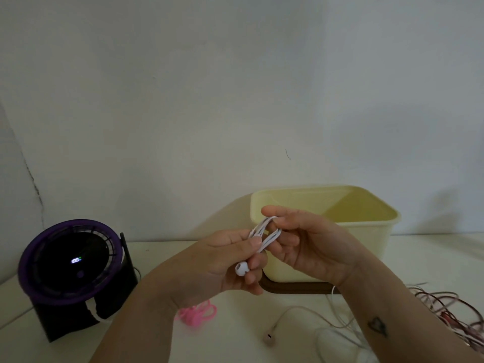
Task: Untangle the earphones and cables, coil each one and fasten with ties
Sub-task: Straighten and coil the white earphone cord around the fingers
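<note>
Nearest, at five o'clock from the hands, pale cables (301,310) and reddish cables (445,305) lie loose and uncoiled, with pink ties (199,313) at seven. Held close together, the left hand (217,263) pinches the coiled white earphones (267,234) and the right hand (314,247) grips their loop. This one looks coiled but not yet tied.

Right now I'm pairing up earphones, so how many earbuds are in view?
2. One white earbud sticks out of the left hand; one pinkish earbud lies on the table near the right forearm. More may hide in the tangle.
</note>
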The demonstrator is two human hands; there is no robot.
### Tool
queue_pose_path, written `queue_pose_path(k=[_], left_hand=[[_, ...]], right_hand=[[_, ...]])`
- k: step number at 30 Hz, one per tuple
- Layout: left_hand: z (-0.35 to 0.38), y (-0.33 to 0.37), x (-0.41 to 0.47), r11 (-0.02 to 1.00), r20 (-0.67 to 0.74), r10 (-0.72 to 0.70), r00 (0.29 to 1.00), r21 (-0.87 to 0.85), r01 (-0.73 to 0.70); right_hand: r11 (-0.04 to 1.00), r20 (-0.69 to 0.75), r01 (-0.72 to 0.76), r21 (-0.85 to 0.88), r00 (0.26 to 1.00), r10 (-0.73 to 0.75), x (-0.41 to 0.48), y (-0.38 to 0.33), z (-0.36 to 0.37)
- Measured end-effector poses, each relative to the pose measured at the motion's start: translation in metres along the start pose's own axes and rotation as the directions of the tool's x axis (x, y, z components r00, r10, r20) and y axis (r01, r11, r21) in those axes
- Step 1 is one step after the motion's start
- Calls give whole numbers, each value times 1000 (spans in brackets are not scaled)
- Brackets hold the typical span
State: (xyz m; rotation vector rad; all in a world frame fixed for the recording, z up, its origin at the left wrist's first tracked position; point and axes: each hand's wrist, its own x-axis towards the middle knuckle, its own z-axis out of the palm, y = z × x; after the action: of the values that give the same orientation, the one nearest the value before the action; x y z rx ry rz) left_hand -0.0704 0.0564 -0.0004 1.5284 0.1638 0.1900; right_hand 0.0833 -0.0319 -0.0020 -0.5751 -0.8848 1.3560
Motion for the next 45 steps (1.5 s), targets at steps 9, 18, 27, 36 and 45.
queue_pose_path(k=[9, 18, 27, 36, 45], left_hand=[[1, -9, 9, 999, -148, 27, 989, 42, -21], [-1, -17, -5, 995, -353, 93, 931, 8, -96], [-18, -21, -55, 986, -567, 151, 810, 23, -168], [-58, -43, -82, 965, -674, 100, 732, -113, -235], [-62, -84, -73, 960, -696, -65, 715, -239, -145]], right_hand=[[702, -172, 31, -711, 961, -217, -8, -13, 2], [469, -136, 35, -882, 936, -325, -9, -3, 12], [609, -87, 86, -789, 965, -249, 6, 36, 40], [701, -319, -20, -712, 899, -299, 29, 94, 37], [-20, -317, -346, -938, 878, -358, 24, 173, 23]])
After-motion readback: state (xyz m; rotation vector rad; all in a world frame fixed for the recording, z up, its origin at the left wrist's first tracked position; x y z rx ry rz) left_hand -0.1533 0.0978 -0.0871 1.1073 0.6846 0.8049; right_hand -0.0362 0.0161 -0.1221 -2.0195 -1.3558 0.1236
